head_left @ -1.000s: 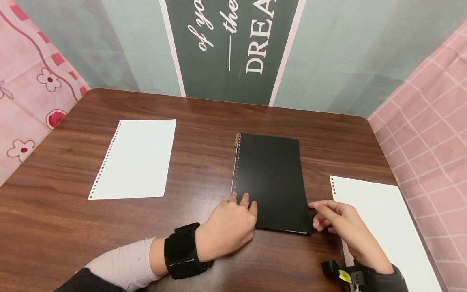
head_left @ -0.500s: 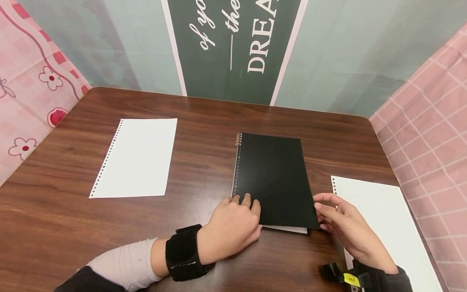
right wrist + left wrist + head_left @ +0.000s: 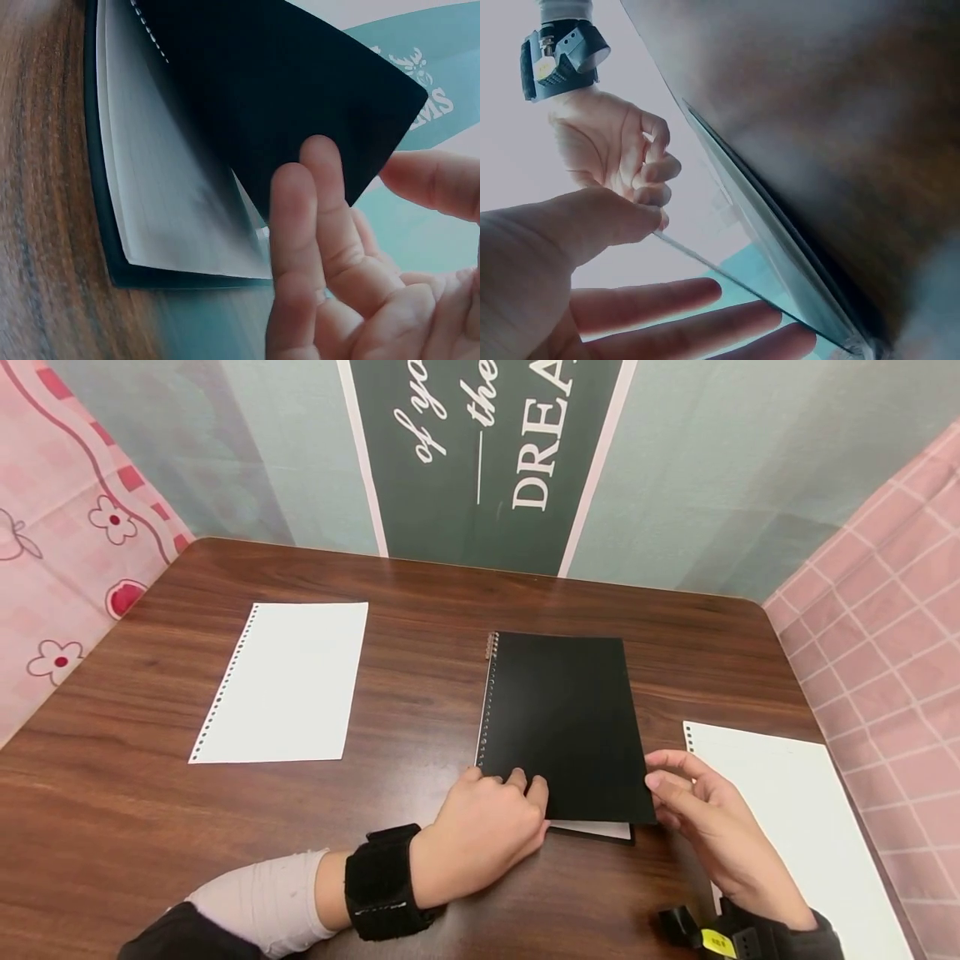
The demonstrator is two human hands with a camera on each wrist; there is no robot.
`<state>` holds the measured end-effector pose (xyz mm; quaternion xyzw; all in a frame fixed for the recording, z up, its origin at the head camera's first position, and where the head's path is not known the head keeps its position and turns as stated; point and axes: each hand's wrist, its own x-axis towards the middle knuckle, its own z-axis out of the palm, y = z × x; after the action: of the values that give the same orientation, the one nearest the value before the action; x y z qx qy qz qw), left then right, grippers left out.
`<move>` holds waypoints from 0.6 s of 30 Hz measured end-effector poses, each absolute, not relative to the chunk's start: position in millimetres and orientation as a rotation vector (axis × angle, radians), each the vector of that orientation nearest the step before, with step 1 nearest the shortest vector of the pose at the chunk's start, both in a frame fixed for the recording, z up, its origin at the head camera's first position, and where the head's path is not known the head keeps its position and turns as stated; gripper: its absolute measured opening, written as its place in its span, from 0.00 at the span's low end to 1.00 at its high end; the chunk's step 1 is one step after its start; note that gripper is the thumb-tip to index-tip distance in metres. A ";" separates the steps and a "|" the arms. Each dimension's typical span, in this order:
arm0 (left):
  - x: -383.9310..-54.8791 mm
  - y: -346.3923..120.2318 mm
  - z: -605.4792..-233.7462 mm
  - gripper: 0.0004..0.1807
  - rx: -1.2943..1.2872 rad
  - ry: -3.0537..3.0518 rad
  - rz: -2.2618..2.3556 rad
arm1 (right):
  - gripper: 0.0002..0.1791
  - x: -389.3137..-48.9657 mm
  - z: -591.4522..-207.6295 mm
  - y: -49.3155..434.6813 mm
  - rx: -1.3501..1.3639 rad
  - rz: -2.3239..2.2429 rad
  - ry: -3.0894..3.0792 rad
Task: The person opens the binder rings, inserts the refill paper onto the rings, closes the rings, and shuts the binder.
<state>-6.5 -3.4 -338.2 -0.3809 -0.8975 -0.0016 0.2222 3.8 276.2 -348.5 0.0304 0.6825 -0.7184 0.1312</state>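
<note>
A black spiral notebook [image 3: 558, 718] lies on the table, its coil along the left side and its front cover lifted at the right. My right hand [image 3: 708, 818] pinches the cover's lower right corner. In the right wrist view, two fingers [image 3: 296, 202] are against the cover's inner side and another digit meets its outer edge. White pages [image 3: 172, 180] show underneath. My left hand [image 3: 487, 831] rests with its fingers on the cover's lower left part, near the coil. In the left wrist view, its fingers [image 3: 682, 330] are straight and its thumb tip is at the cover's edge.
A white punched sheet [image 3: 281, 685] lies to the left on the brown wooden table [image 3: 420, 635]. Another white sheet [image 3: 795, 793] lies at the right, partly beneath my right forearm. Fabric hangings [image 3: 697, 468] stand along the back and sides.
The right hand has gone from the notebook's edge to holding its cover corner, and the cover has come up, baring white pages at the bottom. The left hand has shifted slightly right.
</note>
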 end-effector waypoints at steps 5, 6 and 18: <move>-5.3 -1.0 -337.3 0.07 -1.018 -2.468 -0.005 | 0.14 5.5 -347.4 270.6 0.047 -2.128 1.999; -4.9 -0.7 -337.0 0.08 -1.015 -2.473 -0.001 | 0.15 5.8 -347.0 269.3 0.037 -2.132 2.009; -0.2 2.3 -340.7 0.10 -0.968 -2.394 0.078 | 0.19 11.9 -336.3 249.0 -0.067 -2.158 2.175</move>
<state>-0.2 2.3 -340.7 -0.3602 -0.8908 0.0291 0.2754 11.9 249.0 -336.3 -0.0218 0.7092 -0.7036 0.0386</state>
